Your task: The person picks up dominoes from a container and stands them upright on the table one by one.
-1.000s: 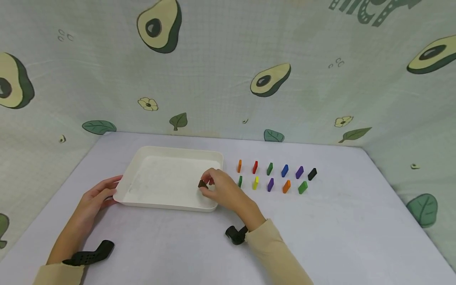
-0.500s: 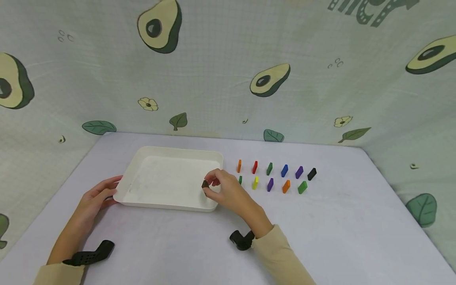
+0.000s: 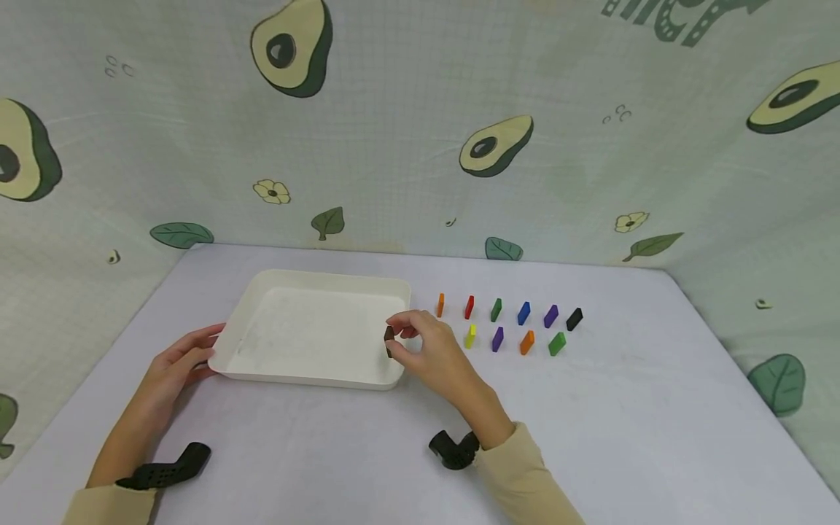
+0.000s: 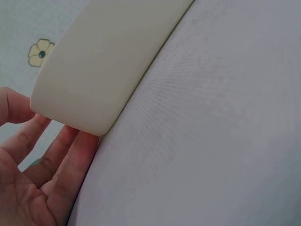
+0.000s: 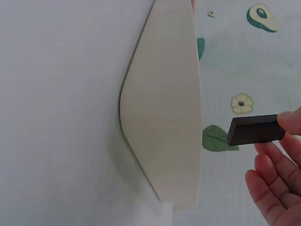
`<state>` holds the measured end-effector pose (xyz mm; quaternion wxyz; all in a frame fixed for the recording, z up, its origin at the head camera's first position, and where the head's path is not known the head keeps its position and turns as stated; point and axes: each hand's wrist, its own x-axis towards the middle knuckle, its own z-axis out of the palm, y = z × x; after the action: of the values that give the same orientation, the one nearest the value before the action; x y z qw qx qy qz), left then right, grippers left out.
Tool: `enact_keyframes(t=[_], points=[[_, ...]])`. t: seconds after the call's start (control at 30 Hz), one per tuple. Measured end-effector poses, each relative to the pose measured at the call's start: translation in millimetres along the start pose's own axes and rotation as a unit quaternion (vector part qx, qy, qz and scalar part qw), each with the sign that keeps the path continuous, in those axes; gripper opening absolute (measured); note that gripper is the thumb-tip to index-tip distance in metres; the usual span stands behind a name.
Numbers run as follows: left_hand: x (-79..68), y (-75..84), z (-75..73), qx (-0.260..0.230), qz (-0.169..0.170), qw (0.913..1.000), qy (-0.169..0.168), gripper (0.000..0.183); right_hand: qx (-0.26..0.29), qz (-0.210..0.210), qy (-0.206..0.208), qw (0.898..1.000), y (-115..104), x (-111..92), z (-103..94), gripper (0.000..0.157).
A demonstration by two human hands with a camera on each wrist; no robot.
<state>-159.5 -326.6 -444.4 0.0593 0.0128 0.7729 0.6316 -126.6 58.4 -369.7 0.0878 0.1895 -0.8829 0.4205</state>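
A dark brown domino [image 5: 254,129] is pinched between the thumb and fingers of my right hand [image 3: 436,357]. That hand is over the right end of a white rectangular tray [image 3: 308,328], with the domino [image 3: 390,341] held upright above the tray floor. At the tray's left end, my left hand [image 3: 172,368] grips the rim. In the left wrist view its fingertips meet the outer wall of the tray [image 4: 101,70], with the thumb at the rim.
Two rows of coloured dominoes stand on the white table right of the tray, among them a red one [image 3: 469,307], a yellow one [image 3: 470,336] and a black one [image 3: 574,319]. An avocado-print cloth [image 3: 394,87] hangs behind.
My right hand has moved right across the tray with the brown domino, which has turned more upright. The hand now hides the nearest green domino. My left hand has stayed put.
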Motion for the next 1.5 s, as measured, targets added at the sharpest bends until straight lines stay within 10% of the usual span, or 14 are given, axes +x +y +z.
enact_keyframes(t=[0.57, 1.5], points=[[0.6, 1.6, -0.4, -0.016, -0.012, 0.9998, -0.001, 0.043, -0.001, 0.007, 0.056, 0.998, 1.9, -3.5, -32.3, 0.024], [0.1, 1.2, -0.2, 0.017, -0.006, 0.9998, 0.005, 0.042, 0.014, 0.083, 0.036, 0.996, 24.3, -22.2, -103.3, 0.025]])
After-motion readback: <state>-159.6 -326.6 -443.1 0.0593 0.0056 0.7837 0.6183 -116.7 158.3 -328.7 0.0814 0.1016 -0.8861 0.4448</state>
